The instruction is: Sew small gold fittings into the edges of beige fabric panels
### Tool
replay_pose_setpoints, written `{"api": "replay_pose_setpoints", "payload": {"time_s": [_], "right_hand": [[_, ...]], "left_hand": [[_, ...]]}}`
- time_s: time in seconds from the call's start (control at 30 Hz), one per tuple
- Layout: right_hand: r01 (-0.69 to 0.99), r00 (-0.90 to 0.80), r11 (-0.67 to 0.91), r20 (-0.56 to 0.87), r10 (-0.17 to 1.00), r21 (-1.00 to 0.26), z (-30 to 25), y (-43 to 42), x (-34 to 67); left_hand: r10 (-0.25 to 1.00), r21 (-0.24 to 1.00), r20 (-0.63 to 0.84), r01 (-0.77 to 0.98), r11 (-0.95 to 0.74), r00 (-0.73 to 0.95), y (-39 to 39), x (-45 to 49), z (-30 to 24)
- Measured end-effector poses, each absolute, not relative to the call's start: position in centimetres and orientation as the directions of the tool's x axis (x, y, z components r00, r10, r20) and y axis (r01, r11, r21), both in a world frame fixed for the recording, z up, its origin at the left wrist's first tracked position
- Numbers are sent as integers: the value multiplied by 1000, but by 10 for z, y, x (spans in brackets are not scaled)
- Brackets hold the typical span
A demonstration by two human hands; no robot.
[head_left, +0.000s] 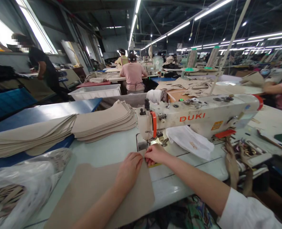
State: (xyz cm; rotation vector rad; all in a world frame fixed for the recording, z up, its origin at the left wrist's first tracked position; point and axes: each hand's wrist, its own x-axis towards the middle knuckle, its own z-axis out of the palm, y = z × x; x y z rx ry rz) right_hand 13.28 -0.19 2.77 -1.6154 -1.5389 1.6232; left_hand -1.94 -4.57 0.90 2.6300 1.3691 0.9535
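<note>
A tan fabric panel (90, 190) lies flat on the sewing table (107, 148) in front of me. My left hand (129, 168) rests on its far right part, fingers curled down onto the cloth. My right hand (155, 154) pinches the panel's top corner just below the needle area of the white DUKI sewing machine (198, 117). A small yellow strip shows under my right hand.
Two stacks of tan cut panels (59, 130) sit at the left. A plastic bag (17, 184) with more pieces lies at the near left. A white cloth (191, 141) lies under the machine arm. Other people work at tables farther back.
</note>
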Motion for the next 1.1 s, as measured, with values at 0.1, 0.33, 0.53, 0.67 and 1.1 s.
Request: {"api": "replay_pose_setpoints", "payload": {"time_s": [0.1, 0.33, 0.53, 0.67, 1.1], "right_hand": [[442, -271, -326, -470, 840, -836, 28, 0, 133], [547, -276, -234, -437, 856, -804, 29, -1, 132], [668, -302, 53, -205, 931, -743, 35, -17, 149], [692, -591, 528, 33, 806, -492, 34, -47, 180], [571, -747, 815, 351, 565, -96, 14, -60, 166]], "left_hand": [[725, 219, 497, 740, -636, 476, -41, -15, 11], [732, 219, 448, 730, -647, 514, -38, -12, 11], [742, 240, 441, 730, -640, 505, -35, -14, 8], [737, 259, 454, 718, -646, 500, -36, -15, 8], [728, 260, 454, 705, -660, 513, -37, -16, 10]]}}
